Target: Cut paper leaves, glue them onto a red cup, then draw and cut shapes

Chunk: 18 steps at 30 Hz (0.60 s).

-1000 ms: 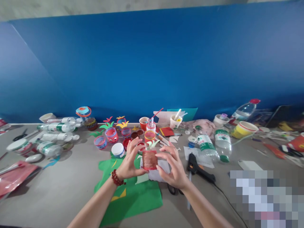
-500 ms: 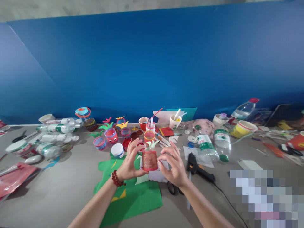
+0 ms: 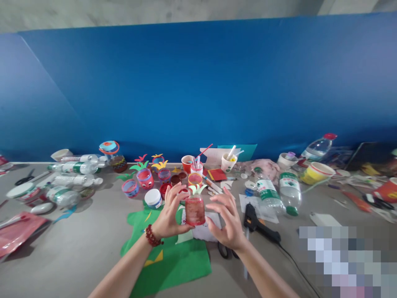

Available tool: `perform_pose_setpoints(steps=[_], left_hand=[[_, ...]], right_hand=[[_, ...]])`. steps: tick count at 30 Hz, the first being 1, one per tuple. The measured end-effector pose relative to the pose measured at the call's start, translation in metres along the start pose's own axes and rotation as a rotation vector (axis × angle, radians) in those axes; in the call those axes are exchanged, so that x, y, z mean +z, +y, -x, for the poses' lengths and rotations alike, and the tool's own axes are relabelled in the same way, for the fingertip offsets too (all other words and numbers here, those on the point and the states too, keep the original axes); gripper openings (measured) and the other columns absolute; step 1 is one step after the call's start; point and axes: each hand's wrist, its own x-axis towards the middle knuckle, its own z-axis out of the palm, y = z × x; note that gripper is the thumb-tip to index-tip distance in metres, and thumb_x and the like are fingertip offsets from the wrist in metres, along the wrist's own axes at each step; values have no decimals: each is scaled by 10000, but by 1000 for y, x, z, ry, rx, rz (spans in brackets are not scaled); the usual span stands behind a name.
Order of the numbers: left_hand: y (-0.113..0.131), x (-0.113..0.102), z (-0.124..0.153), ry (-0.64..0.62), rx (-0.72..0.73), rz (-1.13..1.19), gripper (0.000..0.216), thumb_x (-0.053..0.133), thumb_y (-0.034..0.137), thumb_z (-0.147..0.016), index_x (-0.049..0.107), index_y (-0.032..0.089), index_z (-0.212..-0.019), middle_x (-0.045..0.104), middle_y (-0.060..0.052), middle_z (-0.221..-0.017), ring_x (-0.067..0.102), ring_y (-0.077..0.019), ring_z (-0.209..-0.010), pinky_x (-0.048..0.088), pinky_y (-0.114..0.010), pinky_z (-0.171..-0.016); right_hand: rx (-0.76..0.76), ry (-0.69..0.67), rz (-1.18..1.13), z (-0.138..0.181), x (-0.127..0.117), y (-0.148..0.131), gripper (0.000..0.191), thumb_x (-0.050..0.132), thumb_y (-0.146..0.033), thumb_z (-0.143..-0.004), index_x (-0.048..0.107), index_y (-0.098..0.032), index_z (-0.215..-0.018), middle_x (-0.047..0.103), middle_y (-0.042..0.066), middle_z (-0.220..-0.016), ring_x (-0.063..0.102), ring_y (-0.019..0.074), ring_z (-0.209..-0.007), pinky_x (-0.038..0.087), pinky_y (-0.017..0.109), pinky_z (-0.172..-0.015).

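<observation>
A small clear plastic cup [image 3: 195, 212] coated in red paint, with pale green paper leaves [image 3: 197, 189] at its top, is held up in front of me. My left hand [image 3: 169, 215], with a beaded bracelet at the wrist, grips it from the left, thumb at the base and fingers near the rim. On the other side, my right hand [image 3: 228, 221] has its fingers apart, with the thumb close to the cup's lower side; whether it touches cannot be made out. Below lie green felt [image 3: 182, 265] and a white paper sheet [image 3: 207, 231].
Painted cups with paper leaves [image 3: 145, 179] and a white-lidded jar [image 3: 153, 198] stand behind my left hand. A black glue gun [image 3: 260, 223] with a cord lies to the right, near plastic bottles [image 3: 290, 192]. More bottles [image 3: 76, 167] lie at left. Black scissors [image 3: 223, 250] are by my right wrist.
My right hand's fingers have spread from a near pinch beside the cup. My left hand keeps its hold on the cup, and the view has shifted slightly.
</observation>
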Motion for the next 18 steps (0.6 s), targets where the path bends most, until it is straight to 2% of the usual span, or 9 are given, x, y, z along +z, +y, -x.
perform_pose_setpoints(steps=[2,5,8,12,18], left_hand=[[1,0,0,5,7,-31,816,751,422,-680,349,224,-1362,367,-191,-1436,262,-405,-1405,168,-656,-1117],[1,2,1,13,32,-104,791,736,405,-680,365,219,-1354,408,-187,-1416,278,-410,-1399,121,-676,-1118],[-1,5,3,20,100,-204,737,721,398,-691,412,216,-1335,457,-178,-1396,301,-404,-1391,87,-691,-1119],[-3,8,6,8,202,-348,675,679,380,-744,443,217,-1354,504,-166,-1382,312,-391,-1391,53,-699,-1124],[-5,7,7,11,263,-449,569,628,335,-792,489,220,-1332,493,-159,-1410,292,-388,-1405,46,-711,-1120]], right_hand=[[-16,-15,16,0,0,-1,245,623,-153,-758,615,-229,-991,578,67,-1058,587,251,-1020,302,626,-1087],[-22,23,14,0,-1,-3,168,607,-129,-774,618,-227,-911,574,48,-971,603,225,-942,317,616,-1076],[1,48,33,0,-2,-3,247,609,-139,-797,628,-220,-1030,579,59,-958,604,228,-924,328,606,-1069],[1,-47,83,-3,-3,-4,328,581,-161,-847,628,-228,-1164,609,65,-979,598,232,-942,337,569,-1063],[19,-186,142,-5,-2,-9,181,542,-174,-883,665,-228,-1005,634,52,-957,560,228,-935,297,537,-1066]])
